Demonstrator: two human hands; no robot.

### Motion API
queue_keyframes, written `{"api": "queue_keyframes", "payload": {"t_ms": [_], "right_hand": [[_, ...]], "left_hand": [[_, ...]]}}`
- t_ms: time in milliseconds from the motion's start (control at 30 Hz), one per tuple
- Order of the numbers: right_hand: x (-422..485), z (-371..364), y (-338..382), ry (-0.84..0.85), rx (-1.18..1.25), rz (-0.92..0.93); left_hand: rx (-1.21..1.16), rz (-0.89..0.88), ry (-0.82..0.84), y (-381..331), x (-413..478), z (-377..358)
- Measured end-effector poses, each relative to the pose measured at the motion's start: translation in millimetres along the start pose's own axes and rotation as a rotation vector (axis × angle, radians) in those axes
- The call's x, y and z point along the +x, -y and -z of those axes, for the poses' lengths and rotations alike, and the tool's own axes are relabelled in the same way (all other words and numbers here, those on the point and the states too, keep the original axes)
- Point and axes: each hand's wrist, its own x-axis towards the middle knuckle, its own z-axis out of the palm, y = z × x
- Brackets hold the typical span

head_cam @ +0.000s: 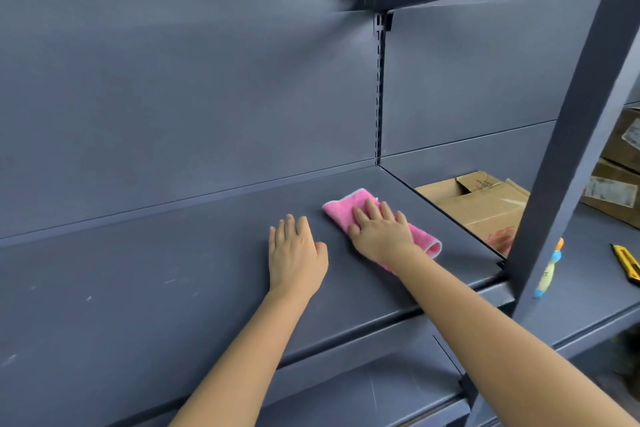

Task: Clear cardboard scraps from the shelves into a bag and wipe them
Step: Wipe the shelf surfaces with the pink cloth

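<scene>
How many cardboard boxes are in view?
3: an open box right of the pink cloth; an upper box stacked on a lower box at the far right edge. Others may be hidden.

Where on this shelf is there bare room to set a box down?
The shelf is bare from the left hand leftward, and behind both hands to the back panel. Crowded: the right end, where the right hand presses the pink cloth, and the neighbouring bay with cardboard boxes and a yellow knife.

Mid-frame, the left hand (296, 253) lies flat on the shelf (138, 288), the right hand (379, 230) just beside it on the cloth (349, 208). Right of the cloth a box (485, 204) stands behind the post (568, 149); a knife (627, 262) lies at the right edge.
</scene>
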Motion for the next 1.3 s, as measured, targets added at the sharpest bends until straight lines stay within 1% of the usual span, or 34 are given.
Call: {"api": "queue_keyframes", "payload": {"t_ms": [100, 200, 267, 367, 433, 567, 800, 1067, 1200, 1300], "right_hand": [[-23.9, -6.2, 17.8, 0.007, 0.011, 0.102], [-48.6, -16.6, 13.1, 0.015, 0.016, 0.212], [-49.4, -13.8, -7.3, 0.020, 0.018, 0.178], [-27.8, -3.1, -37.9, 0.021, -0.013, 0.027], [-5.4, 0.8, -43.4, 0.026, -0.030, -0.035], [38.3, 1.0, -28.8, 0.030, -0.002, -0.083], [84.3, 2.7, -8.2, 0.027, 0.029, -0.122], [110.8, 8.6, 4.4, 0.055, 0.038, -0.118], [115.2, 6.1, 18.6, 0.071, 0.035, -0.073], [110.0, 2.1, 37.8, 0.078, 0.029, 0.008]], "left_hand": [[-0.057, 0.000, 0.023, 3.4, 3.7, 3.6], [-0.079, 0.015, 0.020, 21.6, 10.1, 10.0], [-0.069, 0.073, 0.017, 40.6, 13.9, 13.3], [-0.123, 0.165, 0.019, 54.7, 13.8, 16.9], [-0.148, 0.165, 0.024, 52.8, 14.7, 15.8], [-0.123, 0.153, 0.033, 52.2, 17.1, 10.0], [-0.239, 0.165, 0.015, 55.2, 18.6, 9.8], [-0.277, 0.173, 0.017, 55.0, 19.1, 9.8], [-0.268, 0.169, 0.014, 54.4, 17.7, 10.1], [-0.255, 0.168, 0.025, 54.2, 18.1, 10.5]]}}
